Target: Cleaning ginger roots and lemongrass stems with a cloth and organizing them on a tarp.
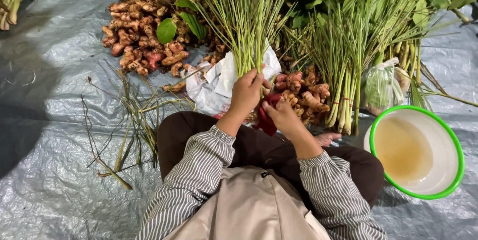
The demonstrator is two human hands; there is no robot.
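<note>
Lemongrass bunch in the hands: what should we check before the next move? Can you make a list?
1. Left hand grips lemongrass bunch near its base: ok.
2. Stalks upright, fanned together: ok.
3. Right hand holds red cloth against the base: ok.
4. Cloth wrapped fully around: cannot tell.
5. Bowl of cloudy water stands apart from the hands: ok.
6. Loose stalks lie scattered on the tarp: not ok.

Green-rimmed white basin [450,135], grey tarp [50,135]

Bright even daylight, sharp focus
</note>
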